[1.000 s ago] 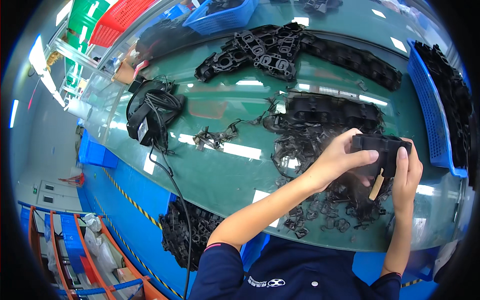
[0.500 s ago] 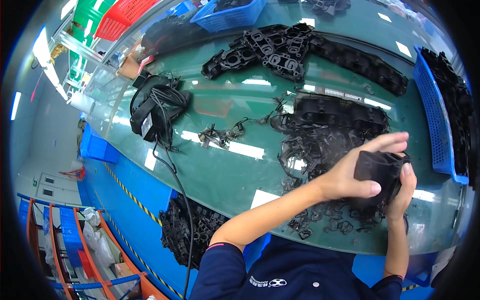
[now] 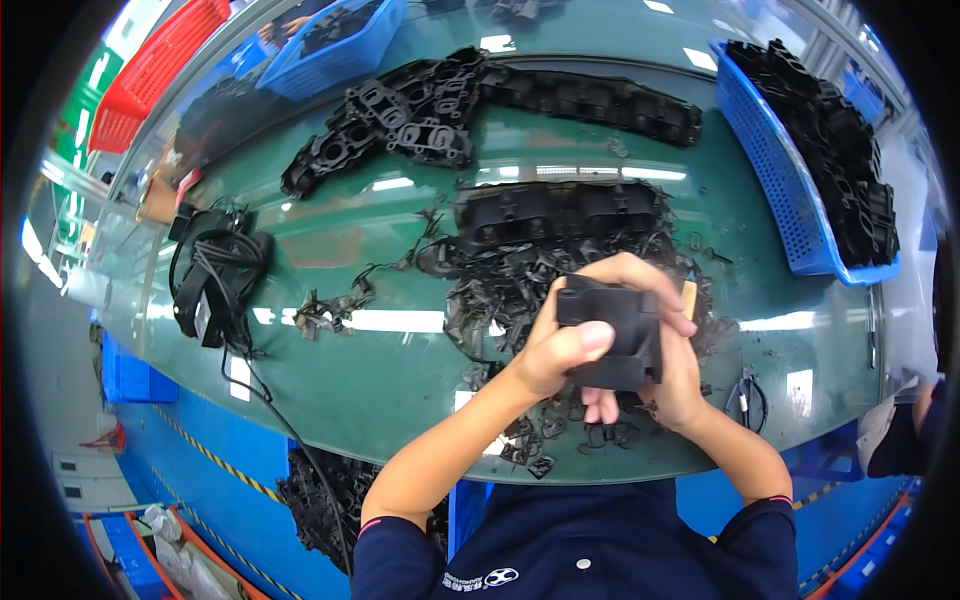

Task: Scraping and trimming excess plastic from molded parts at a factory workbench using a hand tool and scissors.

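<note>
A dark, boxy black plastic part (image 3: 612, 335) is held up over the near side of the bench between my two hands. My left hand (image 3: 560, 352) grips its left side, thumb flat across the face and fingers over the top. Around the right side and underneath closes my right hand (image 3: 680, 385), its fingers partly hidden by the part. A small yellow piece (image 3: 689, 297) shows beside my right fingers; I cannot tell what it belongs to. Beneath the hands spreads a heap of thin black plastic scraps (image 3: 500, 290). Just beyond lies a long black moulded part (image 3: 560, 212).
More black moulded parts (image 3: 425, 110) lie farther back. At the right stands a blue basket (image 3: 775, 170) full of black parts; another blue basket (image 3: 335, 50) is at the back left. A coiled black cable (image 3: 215, 260) lies left. Small hand cutters (image 3: 745, 400) rest near the front right.
My view has swung to the right, so the bench items sit farther left. The held part has been turned and now shows a flat face. Both hands still grip it.
</note>
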Motion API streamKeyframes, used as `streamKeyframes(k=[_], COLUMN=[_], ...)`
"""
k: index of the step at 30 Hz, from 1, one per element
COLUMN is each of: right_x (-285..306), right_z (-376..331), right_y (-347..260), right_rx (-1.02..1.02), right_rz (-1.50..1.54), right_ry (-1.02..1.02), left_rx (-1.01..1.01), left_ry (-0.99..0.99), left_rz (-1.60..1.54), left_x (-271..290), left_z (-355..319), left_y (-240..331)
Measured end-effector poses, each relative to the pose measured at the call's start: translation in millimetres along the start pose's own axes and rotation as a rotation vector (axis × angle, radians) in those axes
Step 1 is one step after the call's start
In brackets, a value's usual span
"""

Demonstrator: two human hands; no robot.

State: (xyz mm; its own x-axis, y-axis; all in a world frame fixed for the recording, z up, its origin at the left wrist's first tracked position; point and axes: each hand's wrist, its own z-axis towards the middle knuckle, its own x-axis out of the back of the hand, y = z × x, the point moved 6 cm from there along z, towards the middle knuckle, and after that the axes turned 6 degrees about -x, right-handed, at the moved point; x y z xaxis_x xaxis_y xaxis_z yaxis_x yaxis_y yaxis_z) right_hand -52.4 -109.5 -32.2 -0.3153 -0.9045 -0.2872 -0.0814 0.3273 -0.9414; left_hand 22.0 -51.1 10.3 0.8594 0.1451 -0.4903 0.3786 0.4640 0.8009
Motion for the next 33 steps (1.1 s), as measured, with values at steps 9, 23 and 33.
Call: streamKeyframes(k=[9,23,33], right_x=[-13.0,112.5,106.6], right_z=[-8.0,-137.3,-145.4], right_y=[-34.9,-38.0,-94.6], right_rx=[-0.141,-0.339,0.174], right_rz=[-0.239,-1.237,-1.304], right_ry=[-0.253,0.622,0.728], left_rx=[-0.160,-0.056,-0.114], left_ry=[0.089,0.099,0.054], left_rz=[0.001,-0.100,-0.118], left_x=[6.5,1.0,-6.9], left_z=[0.7,-2.8,-2.1], left_y=[12.5,15.8,17.6])
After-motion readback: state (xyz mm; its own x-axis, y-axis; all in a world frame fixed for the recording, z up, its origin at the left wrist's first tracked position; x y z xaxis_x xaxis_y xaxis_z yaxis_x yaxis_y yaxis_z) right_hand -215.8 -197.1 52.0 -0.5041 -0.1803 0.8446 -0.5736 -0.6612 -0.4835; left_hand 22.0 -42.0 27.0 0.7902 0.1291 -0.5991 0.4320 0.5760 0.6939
